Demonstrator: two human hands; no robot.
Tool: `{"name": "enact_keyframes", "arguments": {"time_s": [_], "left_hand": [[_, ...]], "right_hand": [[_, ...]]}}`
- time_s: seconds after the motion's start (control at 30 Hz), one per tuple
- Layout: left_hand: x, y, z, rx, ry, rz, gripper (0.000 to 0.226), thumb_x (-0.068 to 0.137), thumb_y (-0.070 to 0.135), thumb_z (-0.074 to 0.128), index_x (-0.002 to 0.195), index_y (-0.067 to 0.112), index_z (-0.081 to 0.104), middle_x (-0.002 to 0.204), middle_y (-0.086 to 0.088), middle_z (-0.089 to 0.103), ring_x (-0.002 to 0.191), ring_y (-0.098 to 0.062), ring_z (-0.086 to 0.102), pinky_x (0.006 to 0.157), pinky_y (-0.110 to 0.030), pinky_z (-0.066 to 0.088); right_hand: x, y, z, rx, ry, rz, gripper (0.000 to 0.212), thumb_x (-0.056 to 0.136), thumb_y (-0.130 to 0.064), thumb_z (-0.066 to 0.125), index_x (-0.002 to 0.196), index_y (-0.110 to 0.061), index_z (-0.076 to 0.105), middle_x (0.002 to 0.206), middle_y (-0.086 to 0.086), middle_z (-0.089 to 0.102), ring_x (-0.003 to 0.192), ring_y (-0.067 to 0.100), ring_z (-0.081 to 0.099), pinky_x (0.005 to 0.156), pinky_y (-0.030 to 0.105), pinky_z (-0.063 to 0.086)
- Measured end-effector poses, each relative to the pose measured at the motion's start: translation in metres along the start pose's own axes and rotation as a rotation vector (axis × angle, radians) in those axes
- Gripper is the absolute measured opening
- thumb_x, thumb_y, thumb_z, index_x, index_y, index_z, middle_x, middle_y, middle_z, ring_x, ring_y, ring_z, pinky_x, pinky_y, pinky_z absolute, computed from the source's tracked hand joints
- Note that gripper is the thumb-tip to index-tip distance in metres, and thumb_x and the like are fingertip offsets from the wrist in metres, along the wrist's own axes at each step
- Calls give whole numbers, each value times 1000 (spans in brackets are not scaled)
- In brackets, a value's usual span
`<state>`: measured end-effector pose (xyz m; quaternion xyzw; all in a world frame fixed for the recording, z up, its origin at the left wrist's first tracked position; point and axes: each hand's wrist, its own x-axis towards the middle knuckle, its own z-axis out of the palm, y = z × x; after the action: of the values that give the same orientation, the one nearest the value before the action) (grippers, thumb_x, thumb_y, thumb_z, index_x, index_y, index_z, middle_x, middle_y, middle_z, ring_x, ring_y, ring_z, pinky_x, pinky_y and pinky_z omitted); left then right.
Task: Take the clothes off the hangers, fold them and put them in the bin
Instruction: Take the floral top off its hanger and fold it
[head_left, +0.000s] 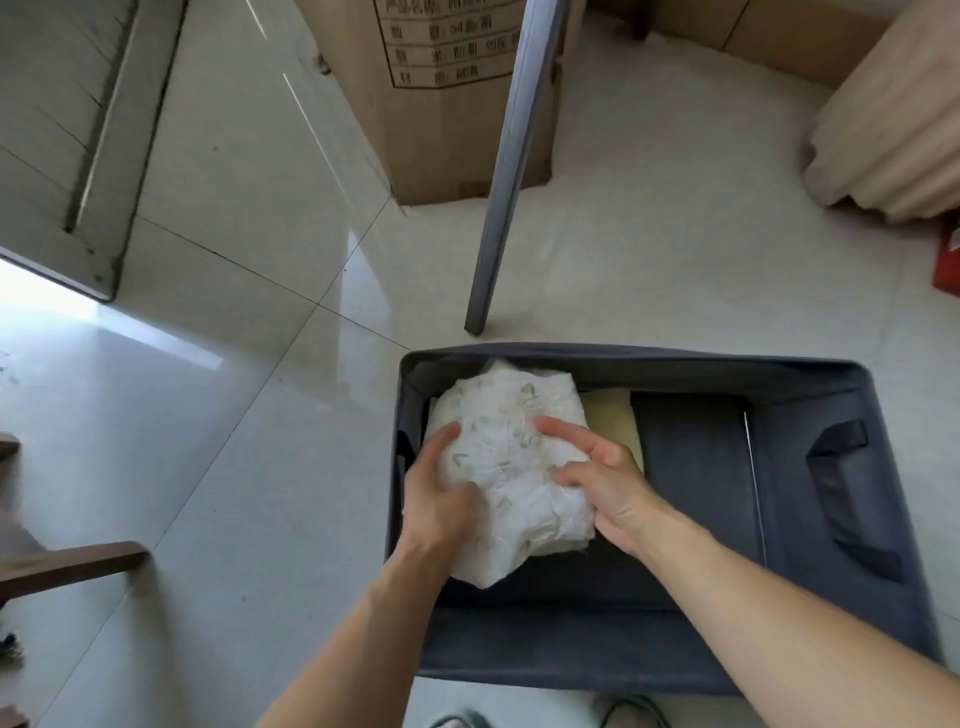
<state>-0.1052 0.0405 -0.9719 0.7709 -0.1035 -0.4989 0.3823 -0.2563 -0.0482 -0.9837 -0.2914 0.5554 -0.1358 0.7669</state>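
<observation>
A folded white garment with a faint green print lies in the left part of a dark grey fabric bin on the floor. My left hand grips its left edge, fingers curled over the cloth. On the garment's right side rests my right hand, fingers spread and pressing down. A pale yellow folded piece shows underneath, beside the white one. The right half of the bin shows its dark bottom. No hangers are in view.
A grey metal leg stands just behind the bin, with a cardboard box behind it. A beige draped cloth is at the far right, a red object below it. Dark wooden furniture sits at the left. Glossy tiled floor surrounds.
</observation>
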Motion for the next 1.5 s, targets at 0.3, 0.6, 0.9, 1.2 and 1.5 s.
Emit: {"name": "enact_keyframes", "arguments": {"time_s": [0.3,0.6,0.9,1.2,1.5], "left_hand": [[62,-42,9,312,168,38,70,94,0,40,151,38,29,155,3,28,137,-20,39,109,-33,39],[73,-28,9,721,-39,-135,81,95,9,44,155,39,-2,163,0,-11,150,-26,6,118,-41,19],[29,18,14,654,12,-118,71,92,11,49,154,25,18,162,-3,-5,149,-30,9,117,-43,25],[-67,109,3,286,86,69,31,95,8,53,123,16,62,130,-7,56,105,-17,57,91,-28,47],[-190,259,-36,-51,-67,20,22,97,4,49,113,10,62,93,-8,67,70,-14,63,65,-26,50]], "right_hand": [[70,45,22,-209,41,-17,74,77,22,49,120,-35,67,131,-8,58,98,13,66,81,25,56],[70,42,41,-859,132,-15,74,87,2,44,143,-46,38,132,3,33,108,26,55,89,36,54],[7,-7,38,-1040,236,-75,58,96,-6,39,143,-40,42,138,-1,35,108,21,54,86,37,55],[-94,-62,55,-761,252,-167,52,95,-3,39,134,-33,57,132,1,53,96,12,56,78,20,44],[-227,-205,102,-548,236,-247,41,98,-8,44,131,-29,54,92,0,61,72,17,65,56,21,45]]}}
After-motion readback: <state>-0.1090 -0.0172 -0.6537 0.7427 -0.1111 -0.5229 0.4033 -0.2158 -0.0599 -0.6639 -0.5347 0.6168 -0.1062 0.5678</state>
